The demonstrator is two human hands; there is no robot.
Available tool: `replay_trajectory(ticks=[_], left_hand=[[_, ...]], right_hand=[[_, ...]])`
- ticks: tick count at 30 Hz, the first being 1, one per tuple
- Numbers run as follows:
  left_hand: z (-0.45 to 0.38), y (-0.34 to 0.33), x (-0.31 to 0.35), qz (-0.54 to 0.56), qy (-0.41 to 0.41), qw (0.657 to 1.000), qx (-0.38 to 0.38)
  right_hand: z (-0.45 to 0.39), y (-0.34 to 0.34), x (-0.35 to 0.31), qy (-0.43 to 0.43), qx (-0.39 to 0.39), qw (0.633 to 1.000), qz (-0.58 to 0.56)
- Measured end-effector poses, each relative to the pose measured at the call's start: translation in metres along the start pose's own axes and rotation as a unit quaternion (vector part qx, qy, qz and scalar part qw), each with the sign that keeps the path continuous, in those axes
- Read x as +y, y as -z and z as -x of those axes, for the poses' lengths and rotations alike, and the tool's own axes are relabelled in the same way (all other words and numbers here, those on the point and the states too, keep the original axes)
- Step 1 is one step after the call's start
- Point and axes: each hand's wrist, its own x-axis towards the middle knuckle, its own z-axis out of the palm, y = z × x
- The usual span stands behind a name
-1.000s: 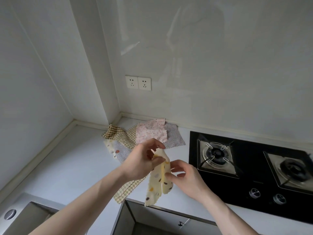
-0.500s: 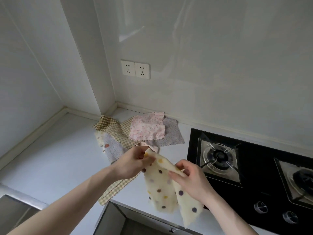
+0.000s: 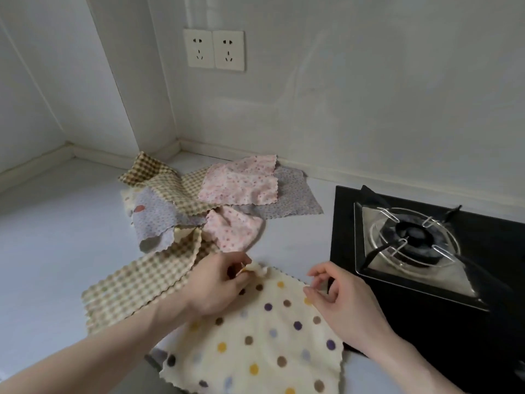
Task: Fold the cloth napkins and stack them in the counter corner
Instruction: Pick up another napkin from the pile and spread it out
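The dotted napkin [image 3: 264, 336] lies spread flat on the counter [image 3: 48, 251] at 6 o'clock, roughly square, its far edge running from 9 to 3 o'clock between the hands; its near edge is cut off by the frame bottom. The left hand [image 3: 218, 282] pinches the far-left corner, which is bunched. The right hand [image 3: 338, 300] pinches the far-right corner; the corner itself is hidden by the fingers. At 12 o'clock an unfolded pile [image 3: 199, 200] overlaps near the counter corner. The stove [image 3: 426, 251] sits at 3 o'clock.
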Motion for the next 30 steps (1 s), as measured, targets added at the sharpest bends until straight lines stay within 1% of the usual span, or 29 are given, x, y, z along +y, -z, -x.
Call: replay_trajectory(ticks=[2, 4, 6, 9, 13, 16, 18, 21, 23, 26, 28, 30], left_hand=[[0.003, -0.007, -0.004, 0.026, -0.017, 0.999, 0.038], [0.008, -0.011, -0.007, 0.064, -0.033, 0.996, 0.059], [0.01, -0.013, -0.011, 0.075, -0.04, 0.994, 0.076], [0.011, -0.016, -0.014, 0.062, -0.049, 0.993, 0.086], [0.02, -0.016, -0.012, 0.082, -0.074, 0.989, 0.101], [0.032, -0.006, -0.01, 0.07, -0.088, 0.986, 0.121], [0.038, 0.013, 0.001, 0.062, -0.09, 0.984, 0.14], [0.041, 0.051, 0.037, 0.029, -0.102, 0.979, 0.177], [0.043, 0.078, 0.067, 0.014, -0.109, 0.972, 0.208], [0.048, 0.115, 0.112, 0.021, -0.13, 0.96, 0.246], [0.052, 0.135, 0.135, 0.023, -0.139, 0.955, 0.262], [0.059, 0.146, 0.152, 0.03, -0.15, 0.951, 0.268]], right_hand=[[0.001, -0.002, 0.007, 0.007, 0.026, 0.999, -0.031], [0.005, -0.003, 0.012, 0.006, 0.036, 0.998, -0.053], [0.011, -0.007, 0.016, 0.014, 0.034, 0.999, -0.025], [0.016, -0.014, 0.015, 0.002, 0.01, 0.999, 0.042], [0.015, -0.013, 0.004, -0.015, -0.002, 0.998, 0.065], [0.021, -0.005, -0.006, -0.031, 0.003, 0.996, 0.08], [0.028, 0.013, -0.016, -0.035, 0.036, 0.996, 0.073], [0.034, 0.053, -0.046, -0.023, 0.122, 0.989, 0.077], [0.037, 0.083, -0.071, -0.007, 0.184, 0.978, 0.101], [0.044, 0.123, -0.106, 0.021, 0.27, 0.954, 0.129], [0.054, 0.144, -0.123, 0.038, 0.298, 0.945, 0.126], [0.07, 0.159, -0.133, 0.058, 0.311, 0.94, 0.126]])
